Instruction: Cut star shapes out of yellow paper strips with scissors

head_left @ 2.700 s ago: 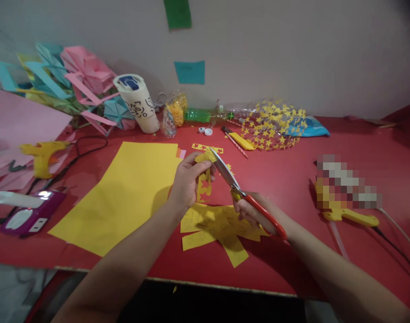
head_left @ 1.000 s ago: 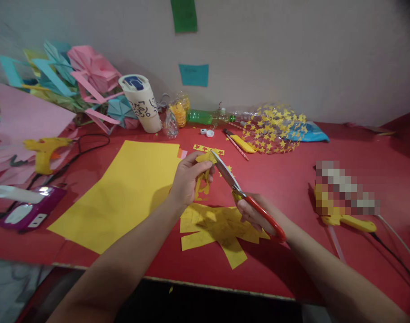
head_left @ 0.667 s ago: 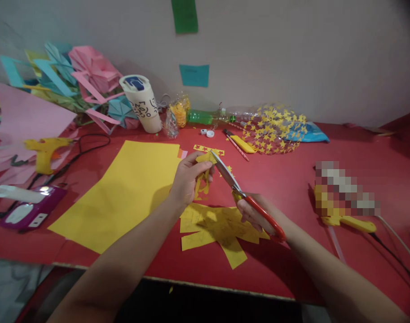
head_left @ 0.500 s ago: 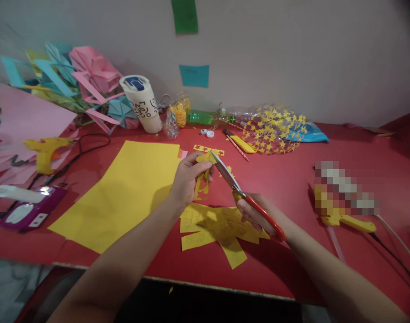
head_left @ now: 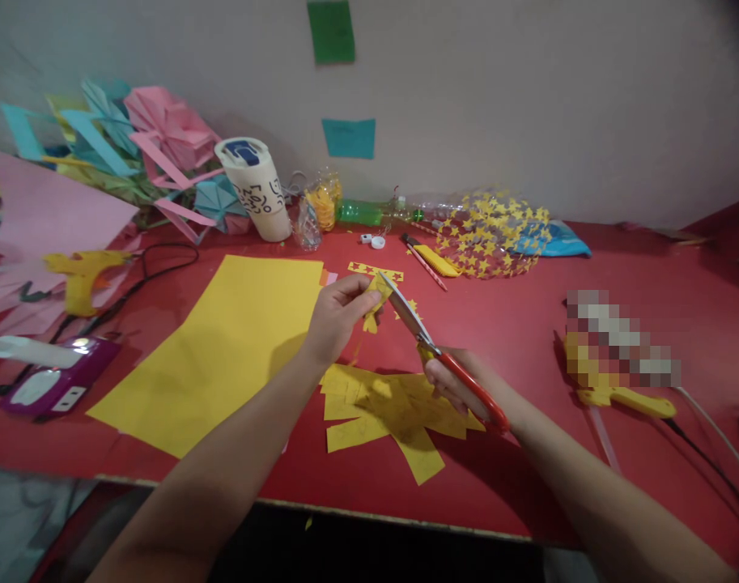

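Note:
My left hand (head_left: 340,314) pinches a small yellow paper piece (head_left: 380,293) above the red table. My right hand (head_left: 457,379) is wrapped round the red handles of a pair of scissors (head_left: 413,317). The tips of its blades touch or nearly touch the paper by my left fingers; I cannot tell whether they are cutting. Below my hands several yellow paper strips (head_left: 399,409) lie fanned out in a pile. Beyond my fingers a yellow strip with star-shaped holes (head_left: 376,272) rests on the table, and a few small cut stars (head_left: 410,309) lie nearer.
A large yellow sheet (head_left: 223,340) lies left of my hands. Glue guns (head_left: 81,279) with cables lie on both sides. At the back stand a white tumbler (head_left: 256,190), a green bottle (head_left: 360,212) and a clear star-covered bundle (head_left: 494,235). Folded paper shapes (head_left: 168,125) fill the back left.
The yellow piece in my left hand has been turned, and the cut-out part that hung below the fingers now shows less. The scissors have barely moved.

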`<state>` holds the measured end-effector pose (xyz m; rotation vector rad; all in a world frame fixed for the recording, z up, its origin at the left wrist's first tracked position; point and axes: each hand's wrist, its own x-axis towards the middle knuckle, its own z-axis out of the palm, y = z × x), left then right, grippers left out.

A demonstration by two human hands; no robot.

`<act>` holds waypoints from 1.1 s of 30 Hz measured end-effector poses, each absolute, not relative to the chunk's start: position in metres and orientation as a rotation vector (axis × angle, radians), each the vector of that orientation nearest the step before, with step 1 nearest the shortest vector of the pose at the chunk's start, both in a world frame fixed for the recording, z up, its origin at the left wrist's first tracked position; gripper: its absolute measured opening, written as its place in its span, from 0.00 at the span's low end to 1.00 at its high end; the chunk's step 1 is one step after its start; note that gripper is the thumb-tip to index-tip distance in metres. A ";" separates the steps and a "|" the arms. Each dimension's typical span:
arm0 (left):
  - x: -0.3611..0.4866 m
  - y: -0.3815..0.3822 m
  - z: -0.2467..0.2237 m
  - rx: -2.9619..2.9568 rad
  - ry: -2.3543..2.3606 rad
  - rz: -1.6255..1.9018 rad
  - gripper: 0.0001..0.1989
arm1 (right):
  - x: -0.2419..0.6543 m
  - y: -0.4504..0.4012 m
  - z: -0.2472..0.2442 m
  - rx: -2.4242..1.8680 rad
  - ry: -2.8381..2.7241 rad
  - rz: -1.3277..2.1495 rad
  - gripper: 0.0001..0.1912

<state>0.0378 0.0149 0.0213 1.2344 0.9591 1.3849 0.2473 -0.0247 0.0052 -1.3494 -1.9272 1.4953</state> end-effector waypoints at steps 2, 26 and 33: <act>0.039 0.014 0.020 1.272 0.952 1.393 0.09 | 0.247 -0.025 0.004 -1.350 -1.900 1.513 0.30; 0.027 0.018 0.027 1.261 0.913 1.246 0.09 | 0.252 -0.023 0.001 -1.289 -1.966 1.543 0.28; 0.025 0.017 0.032 1.231 0.945 1.208 0.09 | 0.253 -0.022 0.000 -1.221 -1.988 1.544 0.29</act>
